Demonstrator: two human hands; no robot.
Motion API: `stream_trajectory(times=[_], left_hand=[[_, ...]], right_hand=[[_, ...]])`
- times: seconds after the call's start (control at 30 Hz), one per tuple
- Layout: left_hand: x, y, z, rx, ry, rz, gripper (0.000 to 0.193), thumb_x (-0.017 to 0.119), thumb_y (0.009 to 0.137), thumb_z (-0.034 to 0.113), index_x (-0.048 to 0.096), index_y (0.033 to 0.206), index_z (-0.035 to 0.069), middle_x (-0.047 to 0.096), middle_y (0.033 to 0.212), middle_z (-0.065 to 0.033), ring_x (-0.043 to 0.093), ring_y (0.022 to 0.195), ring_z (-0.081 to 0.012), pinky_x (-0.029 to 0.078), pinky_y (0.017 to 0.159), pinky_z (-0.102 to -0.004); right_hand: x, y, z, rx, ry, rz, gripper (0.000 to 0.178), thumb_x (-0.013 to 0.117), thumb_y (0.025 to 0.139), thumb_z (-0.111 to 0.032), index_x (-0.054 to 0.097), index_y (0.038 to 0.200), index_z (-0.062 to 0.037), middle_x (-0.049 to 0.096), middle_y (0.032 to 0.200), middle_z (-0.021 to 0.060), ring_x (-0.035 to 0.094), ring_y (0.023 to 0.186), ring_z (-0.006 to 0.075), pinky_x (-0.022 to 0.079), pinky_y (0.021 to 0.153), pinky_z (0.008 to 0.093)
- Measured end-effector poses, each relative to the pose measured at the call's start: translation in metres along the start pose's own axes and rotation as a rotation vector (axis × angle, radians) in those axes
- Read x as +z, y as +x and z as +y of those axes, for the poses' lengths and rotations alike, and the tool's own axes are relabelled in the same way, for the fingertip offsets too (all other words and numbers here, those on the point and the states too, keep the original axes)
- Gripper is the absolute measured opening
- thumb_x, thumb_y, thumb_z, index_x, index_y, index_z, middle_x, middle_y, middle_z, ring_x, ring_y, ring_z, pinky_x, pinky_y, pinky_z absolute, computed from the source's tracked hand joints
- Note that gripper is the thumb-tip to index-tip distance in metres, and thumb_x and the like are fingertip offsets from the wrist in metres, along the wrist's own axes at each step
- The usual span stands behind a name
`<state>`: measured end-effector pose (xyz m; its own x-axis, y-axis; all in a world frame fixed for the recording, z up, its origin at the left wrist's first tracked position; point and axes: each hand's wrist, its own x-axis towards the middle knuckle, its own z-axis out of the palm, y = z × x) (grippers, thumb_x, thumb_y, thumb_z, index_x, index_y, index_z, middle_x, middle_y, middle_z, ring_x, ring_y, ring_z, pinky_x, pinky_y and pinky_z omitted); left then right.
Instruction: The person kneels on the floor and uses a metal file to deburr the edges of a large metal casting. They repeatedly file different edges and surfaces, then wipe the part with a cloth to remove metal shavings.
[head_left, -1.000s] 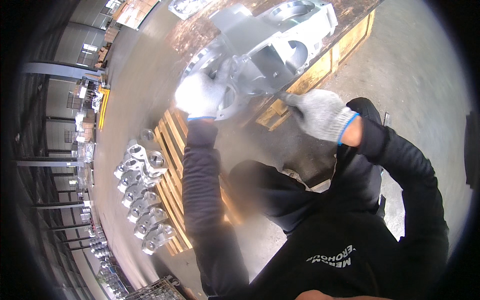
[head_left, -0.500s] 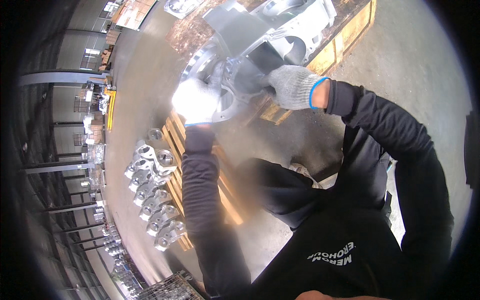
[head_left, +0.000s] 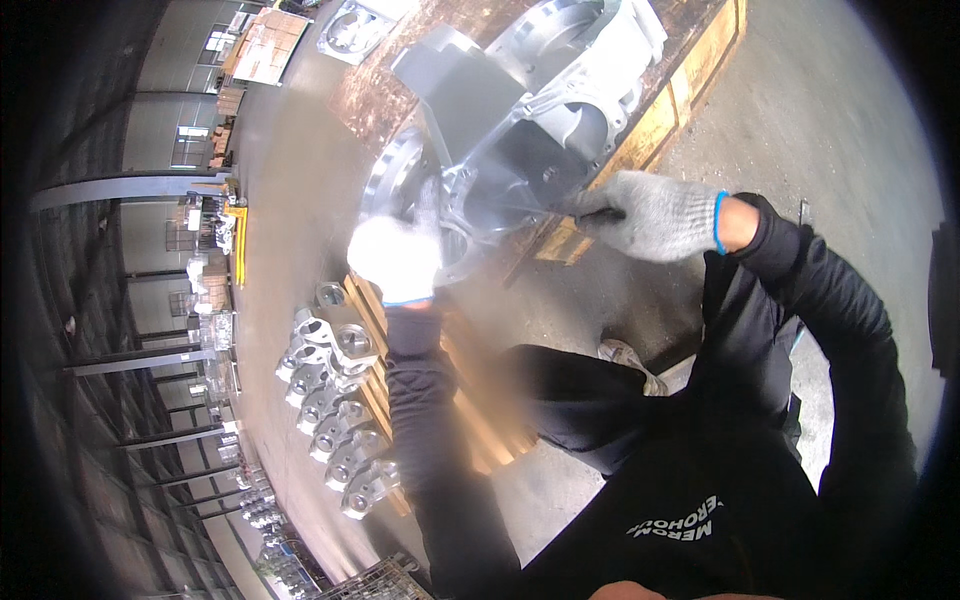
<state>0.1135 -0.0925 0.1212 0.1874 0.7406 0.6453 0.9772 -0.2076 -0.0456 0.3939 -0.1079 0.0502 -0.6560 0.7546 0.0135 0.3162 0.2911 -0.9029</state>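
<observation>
A large silvery metal casting (head_left: 520,165) with round openings and flat plates rests on the worn wooden table (head_left: 385,90). My gloved left hand (head_left: 395,258) grips the near left side of the casting, by its ring-shaped opening. Glare whitens that glove and blurs its finger outlines. To the right of the casting, my gloved right hand (head_left: 650,213) is closed around a thin dark tool (head_left: 598,214). The tool points left toward the casting's lower edge. Its exact kind and most of its length are hidden, and I cannot tell whether its tip touches the metal.
Another casting (head_left: 352,32) sits at the table's far left. Several smaller castings (head_left: 340,430) stand in rows beside wooden slats (head_left: 480,400) at lower left. A wire basket (head_left: 375,580) is at the bottom edge. A yellow frame (head_left: 238,245) and stacked cartons (head_left: 268,45) stand farther off.
My right hand has drawn back to the right, away from the casting, with the tool in it. My left hand stays at the ring. The whole view has shifted slightly.
</observation>
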Motion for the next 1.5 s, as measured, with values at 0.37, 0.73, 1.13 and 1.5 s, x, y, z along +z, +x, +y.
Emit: stream_trajectory(times=[0.37, 0.73, 1.13, 1.5], left_hand=[[-0.003, -0.001, 0.002, -0.134, 0.133, -0.198, 0.042, 0.069, 0.094, 0.051, 0.070, 0.133, 0.035, 0.074, 0.079, -0.0114, 0.067, 0.058, -0.0279, 0.052, 0.057, -0.0407], [-0.002, -0.003, -0.004, -0.082, 0.084, -0.132, 0.049, 0.067, 0.095, 0.055, 0.079, 0.086, 0.008, 0.067, 0.060, -0.0164, 0.067, 0.053, -0.0315, 0.051, 0.056, -0.0423], [0.004, -0.005, -0.007, -0.217, -0.152, -0.120, 0.054, 0.067, 0.096, 0.051, 0.080, 0.079, 0.002, 0.067, 0.056, -0.0123, 0.067, 0.053, -0.0247, 0.052, 0.056, -0.0395], [0.004, -0.005, 0.003, -0.310, -0.197, -0.133, 0.049, 0.063, 0.103, 0.041, 0.079, 0.088, -0.002, 0.071, 0.065, -0.0079, 0.064, 0.058, -0.0166, 0.051, 0.059, -0.0366]], right_hand=[[0.002, 0.022, 0.007, 0.124, 0.012, -0.170, 0.042, 0.053, 0.101, -0.016, 0.062, 0.139, -0.0022, 0.072, 0.104, 0.0247, 0.072, 0.085, 0.0256, 0.056, 0.082, 0.0374], [0.019, 0.025, 0.011, -0.309, 0.164, 0.137, 0.033, 0.050, 0.100, -0.022, 0.069, 0.116, -0.0002, 0.073, 0.108, 0.0235, 0.070, 0.097, 0.0343, 0.052, 0.091, 0.0420], [0.033, 0.017, 0.010, 0.070, 0.642, -0.017, 0.038, 0.063, 0.100, -0.030, 0.069, 0.129, -0.0055, 0.073, 0.102, 0.0135, 0.067, 0.090, 0.0175, 0.055, 0.082, 0.0358], [0.110, 0.029, 0.017, -0.176, 0.945, 0.296, 0.028, 0.063, 0.101, -0.025, 0.066, 0.119, -0.0033, 0.069, 0.100, 0.0067, 0.065, 0.085, 0.0175, 0.052, 0.078, 0.0330]])
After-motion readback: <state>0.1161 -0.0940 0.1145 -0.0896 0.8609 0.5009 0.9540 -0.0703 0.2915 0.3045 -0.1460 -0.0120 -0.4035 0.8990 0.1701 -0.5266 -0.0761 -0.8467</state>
